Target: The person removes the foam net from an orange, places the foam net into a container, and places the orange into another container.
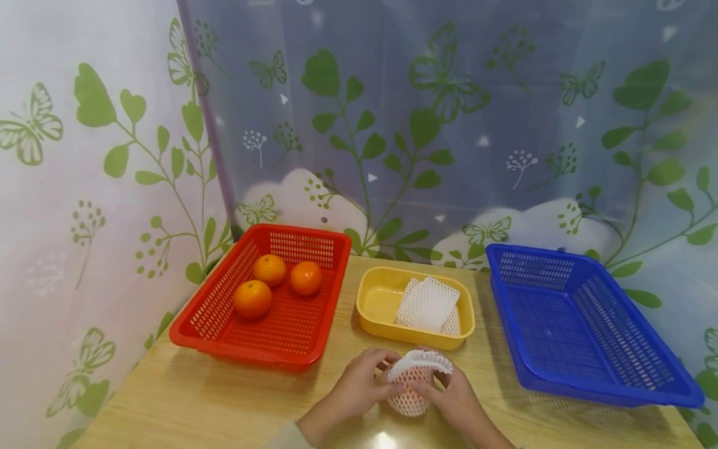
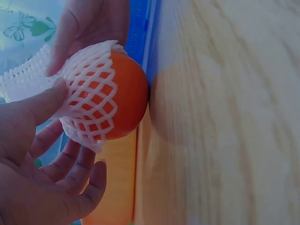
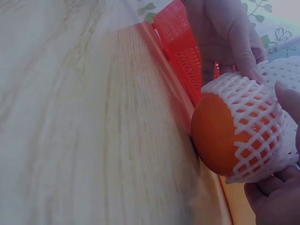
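Note:
An orange [image 2: 133, 96] sits on the table, its lower part bare and the rest inside a white foam fruit net [image 1: 412, 390]. The net's loose upper end folds over above the fruit in the head view. From the left, my left hand [image 1: 363, 381] grips the net, thumb on the near side and fingers curled behind. My right hand [image 1: 455, 394] holds it from the other side, its thumb pressing the mesh. The right wrist view shows the orange's bare underside [image 3: 212, 136] touching the wood, with the net stretched around its upper part.
Behind the hands stands a yellow tray [image 1: 373, 324] with several folded foam nets [image 1: 429, 302]. A red basket [image 1: 286, 343] at the left holds three oranges [image 1: 252, 299]. At the right is a blue basket [image 1: 561, 337]. A patterned curtain [image 1: 387, 125] closes off the back.

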`<state>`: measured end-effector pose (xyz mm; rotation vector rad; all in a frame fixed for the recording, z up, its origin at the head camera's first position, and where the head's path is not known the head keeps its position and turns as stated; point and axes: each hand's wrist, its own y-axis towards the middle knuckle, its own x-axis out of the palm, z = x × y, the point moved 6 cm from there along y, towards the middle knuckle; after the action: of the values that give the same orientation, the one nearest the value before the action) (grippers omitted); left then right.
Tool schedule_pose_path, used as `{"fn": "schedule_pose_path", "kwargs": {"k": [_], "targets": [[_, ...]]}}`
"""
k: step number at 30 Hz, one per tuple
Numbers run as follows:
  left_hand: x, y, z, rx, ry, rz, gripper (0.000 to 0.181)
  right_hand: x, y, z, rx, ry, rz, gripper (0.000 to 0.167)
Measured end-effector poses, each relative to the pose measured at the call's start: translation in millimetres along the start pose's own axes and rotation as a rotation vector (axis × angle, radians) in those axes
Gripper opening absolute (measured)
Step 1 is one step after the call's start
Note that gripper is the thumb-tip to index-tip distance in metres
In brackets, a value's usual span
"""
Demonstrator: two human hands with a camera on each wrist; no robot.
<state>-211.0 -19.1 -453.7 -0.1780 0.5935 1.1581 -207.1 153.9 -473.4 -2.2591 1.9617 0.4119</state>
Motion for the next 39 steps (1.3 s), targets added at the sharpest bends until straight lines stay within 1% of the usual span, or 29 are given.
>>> {"fn": "schedule_pose_path", "kwargs": {"k": [2,7,10,14,15,18,21,24,26,29,33,36,39], "targets": [[-1.0,-0.3,1.1,-0.001,0.003,0.007,0.037,0.0,-0.7,0.5,0.005,0.011,-0.001,0.05],[-2.0,-0.2,3.3,0.01,0.015,0.025,0.03,0.8,-1.4,1.1,0.039,-0.001,-0.001,0.043],[-2.8,0.3,3.5,0.001,0.014,0.049,0.021,1.1,-1.1,2.1,0.053,-0.003,-0.002,0.046],[-4.2,0.0,3.6,0.004,0.008,0.092,0.014,-0.3,-1.8,4.0,0.06,-0.007,0.003,0.051],[-4.5,-0.4,3.8,0.015,0.011,0.108,0.013,-0.6,-2.0,4.0,0.05,-0.016,0.0,0.051],[-4.7,-1.8,2.6,0.016,0.006,0.137,0.01,-0.8,-3.8,3.7,0.029,-0.027,-0.019,0.05],[-4.7,-2.4,0.4,-0.008,-0.003,0.15,0.009,0.3,-4.8,3.5,0.008,-0.029,-0.042,0.05],[-4.7,-2.4,-0.7,-0.025,-0.017,0.141,0.017,-0.3,-4.5,4.7,0.015,-0.041,-0.031,0.05],[-3.6,-1.9,-2.2,-0.03,-0.029,0.125,0.025,-1.8,-4.0,5.5,0.023,-0.056,-0.008,0.048],[-0.8,-1.3,-3.1,-0.033,-0.034,0.085,0.036,-4.8,-4.0,5.4,0.025,-0.083,0.033,0.048],[3.3,-0.7,-2.7,-0.035,-0.003,0.028,0.051,-7.7,-5.0,3.2,0.015,-0.09,0.08,0.044],[4.9,-0.4,-1.4,-0.024,0.019,0.005,0.056,-8.6,-5.7,-0.1,-0.011,-0.071,0.103,0.038],[5.5,-0.4,0.5,-0.008,0.026,-0.005,0.057,-9.0,-5.9,-6.0,-0.074,-0.044,0.121,0.024]]}}
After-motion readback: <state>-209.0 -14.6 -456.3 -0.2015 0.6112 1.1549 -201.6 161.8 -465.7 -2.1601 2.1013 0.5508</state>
